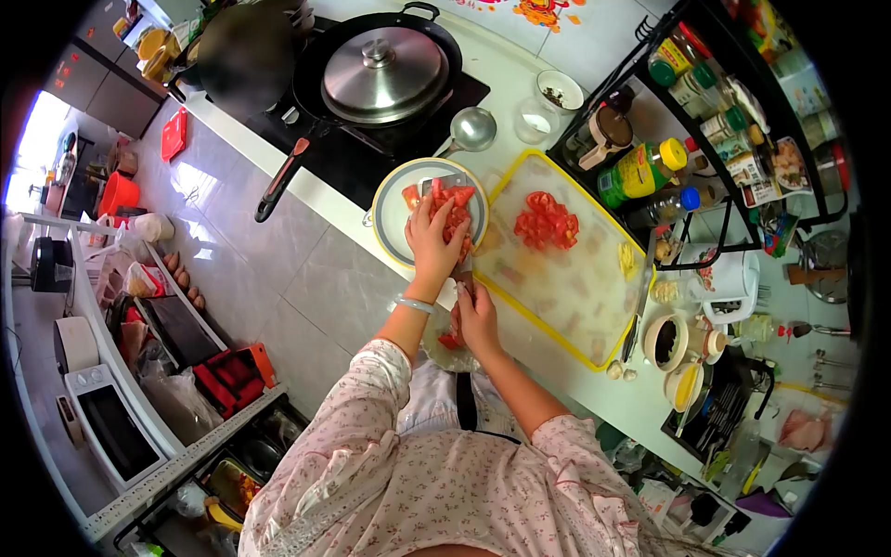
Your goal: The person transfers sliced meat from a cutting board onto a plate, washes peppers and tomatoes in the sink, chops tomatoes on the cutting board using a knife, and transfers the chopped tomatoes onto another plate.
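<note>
My left hand [434, 243] reaches over a grey-rimmed plate [382, 223], its fingers spread and touching chopped tomato [455, 197]. A kitchen knife's blade [449, 179] partly shows under the tomato above the plate; the rest is covered. My right hand [477, 320] is closed around the knife's brown handle [466, 276]. To the right, another heap of chopped tomato [547, 221] lies on a yellow-edged cutting board [557, 302], with a small pile of pale yellow slices [627, 261] near its right edge. Below my hands, red pieces show in a see-through container or bag [447, 353], partly hidden.
A lidded black wok [379, 70] stands on the stove, its handle [281, 181] jutting over the counter edge. A ladle [471, 130] and small bowls [560, 91] sit behind the plate. Another knife [637, 311] lies along the board's right side, beside a spice rack [640, 70].
</note>
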`<state>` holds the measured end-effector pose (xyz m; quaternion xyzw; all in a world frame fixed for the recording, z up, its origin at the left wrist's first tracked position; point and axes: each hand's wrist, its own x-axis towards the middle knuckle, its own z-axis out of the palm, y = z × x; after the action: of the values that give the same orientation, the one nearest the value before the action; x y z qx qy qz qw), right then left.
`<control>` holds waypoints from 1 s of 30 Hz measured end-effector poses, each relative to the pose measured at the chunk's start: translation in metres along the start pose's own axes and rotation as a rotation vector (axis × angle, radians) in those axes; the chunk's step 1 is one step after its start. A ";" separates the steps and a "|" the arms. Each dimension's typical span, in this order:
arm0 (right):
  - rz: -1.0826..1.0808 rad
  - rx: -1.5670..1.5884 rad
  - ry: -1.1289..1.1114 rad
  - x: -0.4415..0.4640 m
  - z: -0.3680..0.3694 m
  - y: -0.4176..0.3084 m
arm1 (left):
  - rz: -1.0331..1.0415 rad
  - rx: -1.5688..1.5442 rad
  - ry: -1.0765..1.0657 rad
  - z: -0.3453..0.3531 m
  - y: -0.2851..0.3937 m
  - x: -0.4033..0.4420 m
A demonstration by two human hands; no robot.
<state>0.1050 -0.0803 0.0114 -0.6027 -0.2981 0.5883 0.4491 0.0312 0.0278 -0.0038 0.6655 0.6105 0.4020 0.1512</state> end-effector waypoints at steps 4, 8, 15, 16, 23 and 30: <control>-0.362 -0.352 0.160 0.013 0.001 0.016 | -0.063 -0.089 -0.004 0.006 -0.012 0.005; -0.323 -0.485 0.215 0.013 -0.008 0.006 | -0.089 -0.140 0.021 0.010 -0.022 0.011; -0.319 -0.536 0.201 0.009 -0.021 -0.015 | -0.062 -0.017 0.071 0.011 -0.026 0.010; -0.434 -0.584 0.227 0.010 -0.025 -0.015 | -0.064 0.000 0.076 0.008 -0.025 0.010; -0.571 -0.571 0.217 0.014 -0.058 -0.015 | -0.070 0.005 0.002 0.001 -0.021 0.008; -0.395 -0.581 0.386 -0.002 -0.168 -0.024 | 0.197 -0.139 0.008 -0.013 0.015 0.006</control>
<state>0.2733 -0.1039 0.0173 -0.7353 -0.4723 0.2576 0.4122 0.0315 0.0268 0.0172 0.7086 0.5133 0.4590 0.1542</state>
